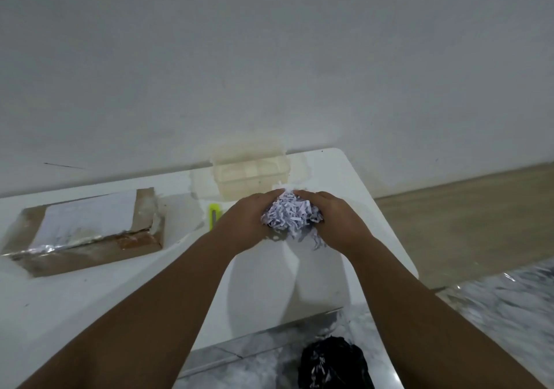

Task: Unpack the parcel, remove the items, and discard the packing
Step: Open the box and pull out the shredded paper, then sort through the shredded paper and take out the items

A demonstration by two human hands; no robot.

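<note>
Both our hands, left hand [250, 223] and right hand [335, 219], cup shredded paper [289, 217] above the table [90, 298]; plastic tub [250, 175] beyond, yellow cutter [214, 213] and cardboard box [87, 229] left, black bag [332, 364] near.

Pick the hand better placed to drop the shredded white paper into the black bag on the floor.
Right, marginally. Both hands cup the wad of shredded white paper, but the right hand is on the side of the black plastic bag, below the white table's near edge; the left hand would cross over.
</note>
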